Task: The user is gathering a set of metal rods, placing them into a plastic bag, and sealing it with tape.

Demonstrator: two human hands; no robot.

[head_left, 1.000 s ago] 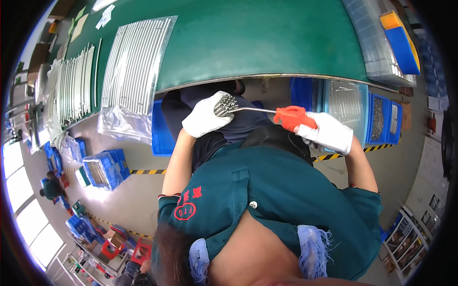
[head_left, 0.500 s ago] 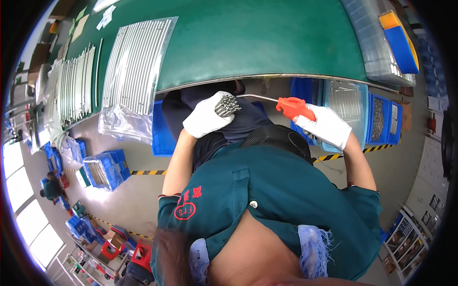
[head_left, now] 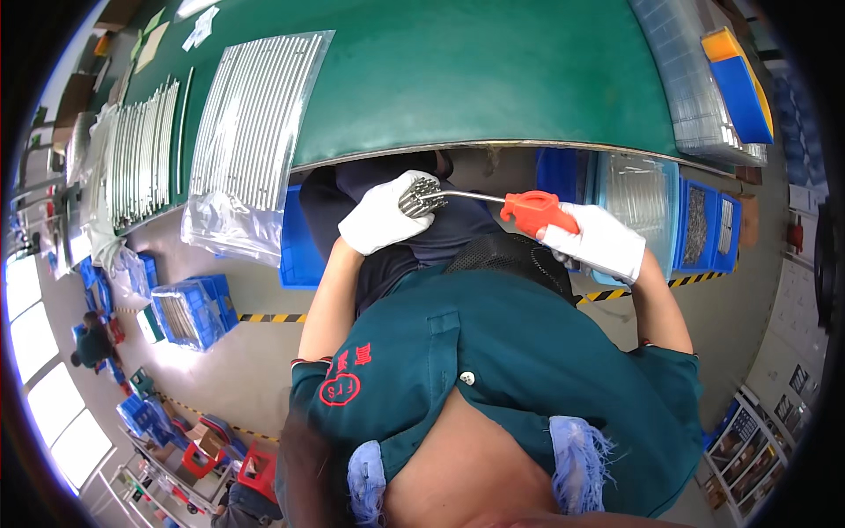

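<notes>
My left hand (head_left: 384, 216), in a white glove, is closed round a bundle of thin metal rods (head_left: 422, 199), whose ends face right. In my gloved right hand (head_left: 606, 241) is an air blow gun (head_left: 539, 213) with a red-orange body and a long bent metal nozzle. The nozzle's tip lies right at the rod ends, and I cannot tell whether it touches them. Both hands are above my lap, just in front of the green table (head_left: 475, 79). How long the rods are stays hidden inside the left glove.
On the table's left lie a clear bag of metal rods (head_left: 255, 114) and a row of loose rods (head_left: 143, 154). Clear plastic trays (head_left: 704, 106) and a blue-and-yellow bin (head_left: 741, 92) stand at the right. Blue bins (head_left: 698, 224) with parts are below the table edge.
My right hand has shifted slightly left with the blow gun, so its nozzle comes nearer the rod ends. My left hand keeps its hold almost in place.
</notes>
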